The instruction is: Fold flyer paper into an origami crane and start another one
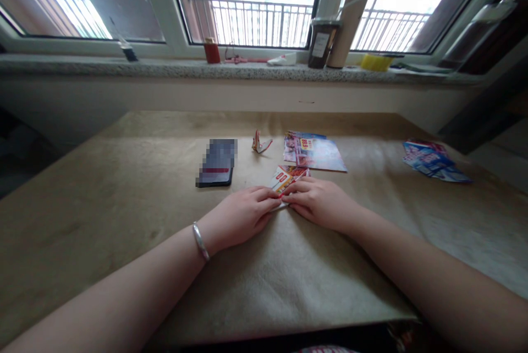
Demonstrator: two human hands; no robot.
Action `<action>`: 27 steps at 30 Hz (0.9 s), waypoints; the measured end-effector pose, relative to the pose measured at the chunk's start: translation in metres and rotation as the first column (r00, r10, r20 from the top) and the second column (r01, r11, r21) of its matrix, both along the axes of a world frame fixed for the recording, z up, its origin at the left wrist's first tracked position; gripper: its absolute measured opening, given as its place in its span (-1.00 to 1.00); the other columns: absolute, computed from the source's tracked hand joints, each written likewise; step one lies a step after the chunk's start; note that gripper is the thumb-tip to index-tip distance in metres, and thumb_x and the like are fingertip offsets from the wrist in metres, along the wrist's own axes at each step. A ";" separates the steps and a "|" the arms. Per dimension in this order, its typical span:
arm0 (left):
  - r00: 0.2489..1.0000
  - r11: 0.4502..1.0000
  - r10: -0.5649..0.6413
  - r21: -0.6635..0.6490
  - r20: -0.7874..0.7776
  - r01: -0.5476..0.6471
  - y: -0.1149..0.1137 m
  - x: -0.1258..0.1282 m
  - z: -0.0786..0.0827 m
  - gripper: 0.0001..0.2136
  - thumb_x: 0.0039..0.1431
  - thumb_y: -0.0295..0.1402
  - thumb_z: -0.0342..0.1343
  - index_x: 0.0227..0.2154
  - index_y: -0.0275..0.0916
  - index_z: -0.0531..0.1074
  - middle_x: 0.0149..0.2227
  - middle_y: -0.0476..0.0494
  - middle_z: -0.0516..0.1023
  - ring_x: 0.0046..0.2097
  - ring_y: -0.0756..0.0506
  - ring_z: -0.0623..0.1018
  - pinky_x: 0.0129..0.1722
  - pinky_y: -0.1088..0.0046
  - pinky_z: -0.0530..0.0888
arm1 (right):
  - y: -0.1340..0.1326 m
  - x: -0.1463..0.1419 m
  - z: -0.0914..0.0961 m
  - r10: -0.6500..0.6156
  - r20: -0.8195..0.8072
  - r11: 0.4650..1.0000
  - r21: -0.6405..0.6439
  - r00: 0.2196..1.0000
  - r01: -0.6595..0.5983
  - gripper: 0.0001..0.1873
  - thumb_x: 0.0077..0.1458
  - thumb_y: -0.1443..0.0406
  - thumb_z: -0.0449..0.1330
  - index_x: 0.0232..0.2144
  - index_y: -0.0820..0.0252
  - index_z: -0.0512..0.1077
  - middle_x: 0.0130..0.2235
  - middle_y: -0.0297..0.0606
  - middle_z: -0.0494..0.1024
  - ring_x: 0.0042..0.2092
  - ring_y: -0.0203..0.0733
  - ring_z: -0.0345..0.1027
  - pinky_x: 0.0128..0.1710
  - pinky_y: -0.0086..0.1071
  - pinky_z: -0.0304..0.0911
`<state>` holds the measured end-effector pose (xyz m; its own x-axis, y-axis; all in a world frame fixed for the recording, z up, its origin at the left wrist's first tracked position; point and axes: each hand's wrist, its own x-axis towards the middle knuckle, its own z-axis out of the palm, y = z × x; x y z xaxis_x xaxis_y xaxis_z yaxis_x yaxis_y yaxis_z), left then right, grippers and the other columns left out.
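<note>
A small folded piece of red and white printed paper (284, 179) lies on the tan felt-covered table (124, 188). My left hand (241, 214) and my right hand (319, 202) meet over its near edge, fingers curled and pressed together on the paper. A silver bangle (201, 241) sits on my left wrist. Just beyond the paper lie a small folded paper figure (260, 144) and a stack of colourful printed sheets (313, 152).
A dark phone (217, 164) lies left of the paper. More printed sheets (433, 161) lie at the far right of the table. The windowsill (165, 69) behind holds a red cup (212, 50), a dark jar (322, 43), a cardboard tube (353, 9) and a yellow object (375, 62).
</note>
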<state>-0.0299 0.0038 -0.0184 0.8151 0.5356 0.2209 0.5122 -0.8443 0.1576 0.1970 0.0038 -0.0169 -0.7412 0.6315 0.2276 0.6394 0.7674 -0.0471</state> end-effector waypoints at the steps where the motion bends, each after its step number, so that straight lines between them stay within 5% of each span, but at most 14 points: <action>1: 1.000 1.000 0.005 -0.010 -0.004 -0.005 0.000 -0.001 0.002 -0.73 0.25 -0.41 -0.07 -0.03 -0.21 0.40 -0.04 -0.18 0.46 -0.02 -0.11 0.44 0.01 0.30 0.41 | 0.000 0.000 0.000 -0.004 -0.003 1.000 0.002 1.000 0.004 -0.70 0.19 0.31 0.03 -0.14 0.10 0.52 -0.12 -0.20 0.54 -0.11 -0.12 0.36 -0.10 -0.26 0.29; 12: 0.997 0.981 0.015 -0.191 -0.082 -0.031 0.002 -0.014 0.022 -0.84 0.21 -0.41 -0.01 -0.31 -0.22 0.49 -0.16 -0.12 0.50 -0.14 -0.07 0.49 -0.12 0.44 0.42 | 0.002 0.001 -0.002 -0.009 -0.007 0.999 0.037 1.000 0.009 -0.72 0.18 0.31 0.04 -0.19 0.07 0.53 -0.13 -0.26 0.55 -0.12 -0.15 0.37 -0.13 -0.30 0.29; 27: 0.991 0.984 0.027 -0.173 -0.131 -0.049 0.002 -0.014 0.022 -0.77 0.18 -0.41 0.01 -0.16 -0.12 0.51 -0.10 -0.07 0.51 -0.09 -0.07 0.49 -0.06 0.44 0.39 | 0.000 0.002 0.000 -0.018 0.000 1.000 0.009 1.000 0.018 -0.70 0.19 0.29 0.01 -0.19 0.10 0.53 -0.12 -0.29 0.55 -0.11 -0.15 0.36 -0.12 -0.31 0.28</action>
